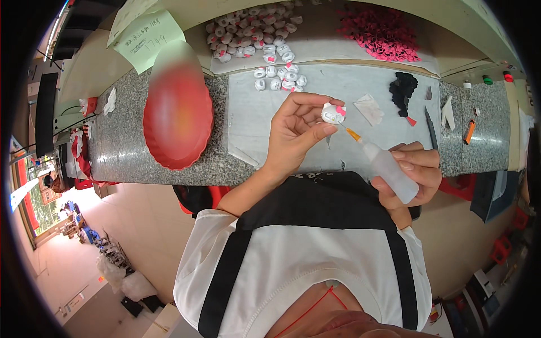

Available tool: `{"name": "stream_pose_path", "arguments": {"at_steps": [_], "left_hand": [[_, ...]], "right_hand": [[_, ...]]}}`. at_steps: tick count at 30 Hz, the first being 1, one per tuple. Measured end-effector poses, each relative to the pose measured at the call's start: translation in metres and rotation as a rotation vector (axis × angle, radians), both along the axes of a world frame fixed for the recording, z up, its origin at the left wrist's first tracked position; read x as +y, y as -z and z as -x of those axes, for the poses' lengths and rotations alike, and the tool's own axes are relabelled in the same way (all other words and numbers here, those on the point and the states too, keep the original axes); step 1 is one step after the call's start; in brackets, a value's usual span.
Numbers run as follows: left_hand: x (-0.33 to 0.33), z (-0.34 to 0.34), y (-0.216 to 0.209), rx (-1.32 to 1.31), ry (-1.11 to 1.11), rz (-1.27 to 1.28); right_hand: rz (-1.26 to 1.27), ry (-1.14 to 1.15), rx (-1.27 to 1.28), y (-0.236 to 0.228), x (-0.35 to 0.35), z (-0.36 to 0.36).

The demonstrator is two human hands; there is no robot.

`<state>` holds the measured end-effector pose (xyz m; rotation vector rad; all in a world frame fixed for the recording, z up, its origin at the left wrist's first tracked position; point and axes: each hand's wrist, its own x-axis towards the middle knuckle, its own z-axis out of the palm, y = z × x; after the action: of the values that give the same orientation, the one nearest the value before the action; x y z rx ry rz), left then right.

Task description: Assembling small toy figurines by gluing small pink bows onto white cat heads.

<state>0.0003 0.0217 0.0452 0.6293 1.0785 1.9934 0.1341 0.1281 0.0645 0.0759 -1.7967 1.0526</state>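
Between the thumb and fingers of my left hand is a small white cat-head figure with a pink bow, its front turned up. My right hand wraps round a translucent squeeze bottle, tilted so that its orange needle tip points at the cat head's lower right edge. Whether the needle touches the figure I cannot tell. Just beyond my left hand, several similar white cat heads lie on the white sheet.
A red scalloped bowl stands on the left, partly blurred. On the shelf are a heap of white pieces and a pile of pink bows. To the right lie a black cloth, a crumpled tissue, tweezers and an orange cutter.
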Motion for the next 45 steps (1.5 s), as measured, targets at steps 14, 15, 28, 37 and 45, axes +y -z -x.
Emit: {"name": "stream_pose_path", "arguments": {"at_steps": [14,15,28,37,45], "left_hand": [[-0.004,0.000,0.001,0.014,0.022,0.002],[-0.004,0.000,0.001,-0.009,0.015,-0.004],[-0.004,-0.002,0.000,-0.014,0.055,0.006],[-0.004,-0.002,0.007,0.226,0.002,0.005],[-0.006,0.001,0.007,0.503,-0.079,0.089]], "right_hand": [[-0.036,-0.035,-0.045,-0.006,-0.003,0.000],[-0.039,-0.046,-0.046,-0.007,-0.004,0.000],[-0.048,-0.036,-0.003,-0.004,-0.005,0.001],[-0.072,-0.028,-0.037,-0.004,-0.004,0.001],[-0.050,-0.026,-0.139,-0.007,-0.008,0.001]]}}
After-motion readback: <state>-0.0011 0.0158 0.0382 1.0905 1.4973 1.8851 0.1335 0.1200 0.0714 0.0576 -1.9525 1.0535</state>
